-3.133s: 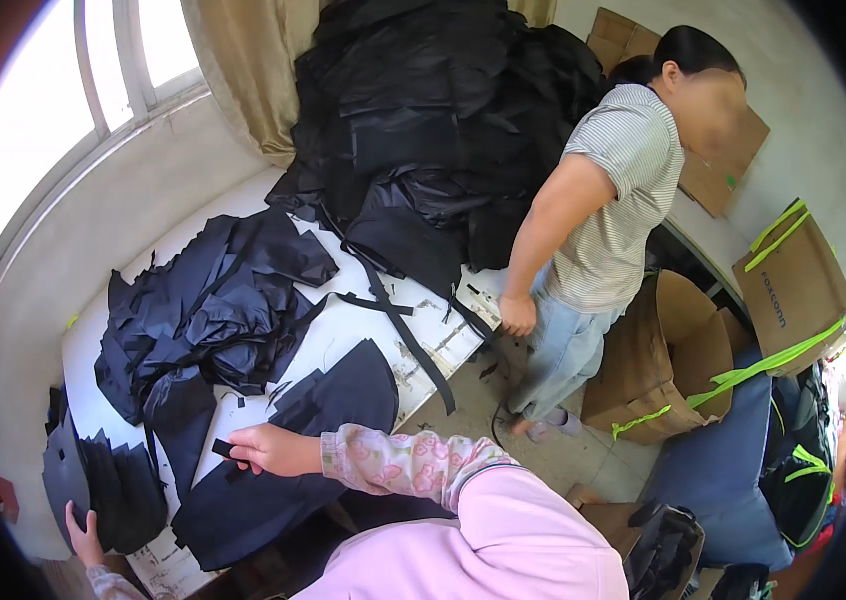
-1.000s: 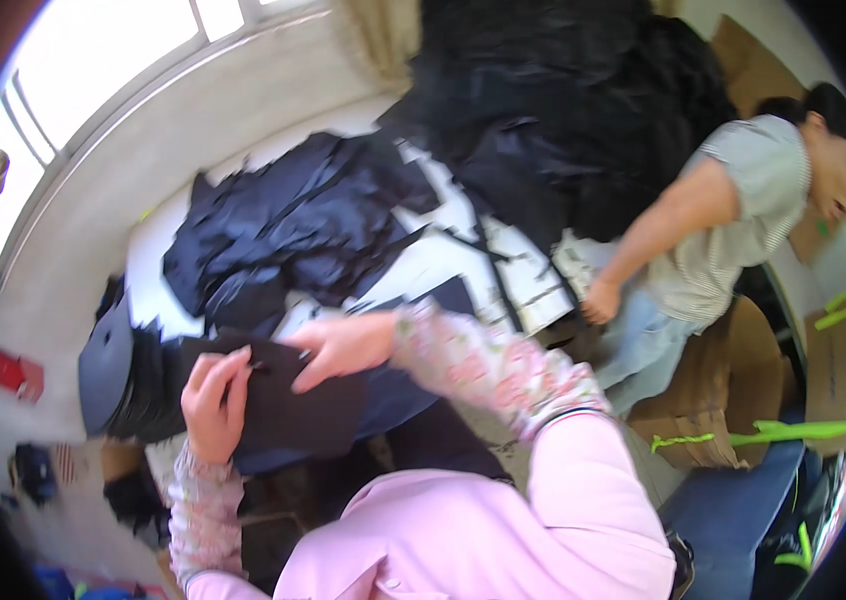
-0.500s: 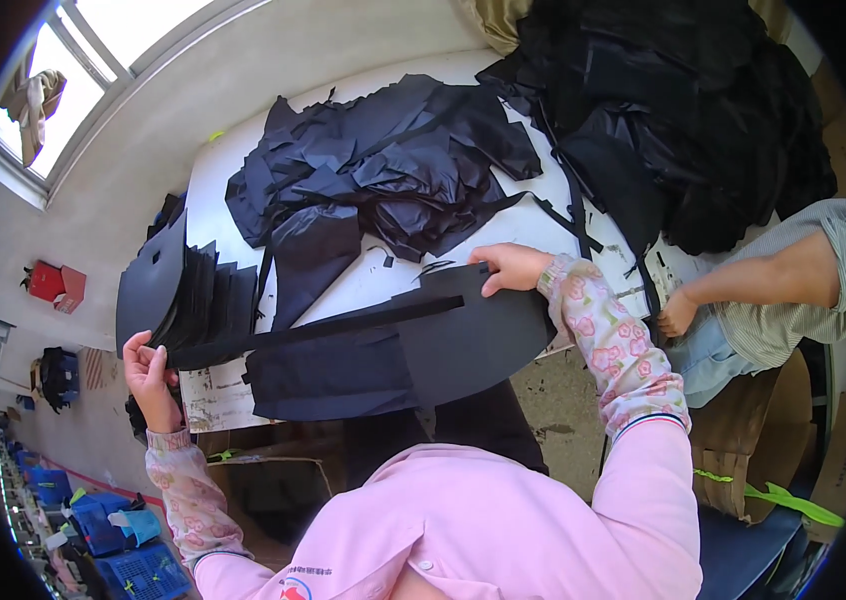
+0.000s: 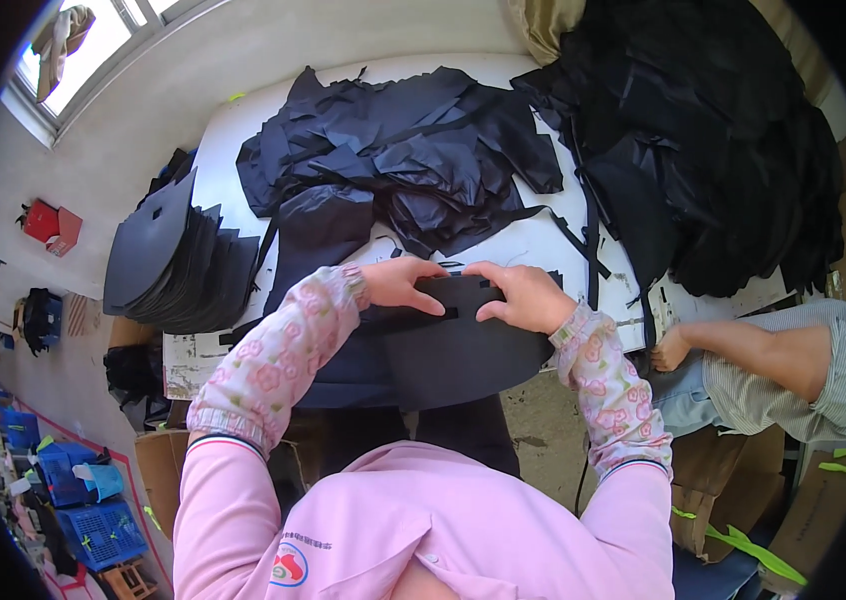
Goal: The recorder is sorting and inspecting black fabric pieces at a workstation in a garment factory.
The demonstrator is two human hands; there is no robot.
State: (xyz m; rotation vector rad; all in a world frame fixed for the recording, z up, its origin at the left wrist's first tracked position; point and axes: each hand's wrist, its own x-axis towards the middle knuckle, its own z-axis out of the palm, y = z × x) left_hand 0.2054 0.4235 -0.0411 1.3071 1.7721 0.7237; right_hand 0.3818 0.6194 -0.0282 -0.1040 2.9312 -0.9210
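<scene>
A flat black panel [image 4: 473,355] with a rounded near edge lies over the near side of the white table and hangs partly past it. My left hand [image 4: 398,283] and my right hand [image 4: 531,297] are close together at its far edge. Each has the thumb on top and the fingers bent at the edge, partly hidden, pinching the panel. Dark slots show in the panel between the two thumbs. The panel's left part is thinner black fabric, partly covered by my left forearm.
A stack of black panels [image 4: 158,250] stands on the table's left. Crumpled black fabric pieces [image 4: 393,150] cover the middle, with a larger black heap [image 4: 713,130] at far right. Another person's hand [image 4: 671,348] rests at the right edge. Cardboard boxes [image 4: 733,490] stand below.
My left hand has come from the far left, beside the stack, to the panel's far edge near my right hand. The black strip stretched out to the left no longer shows.
</scene>
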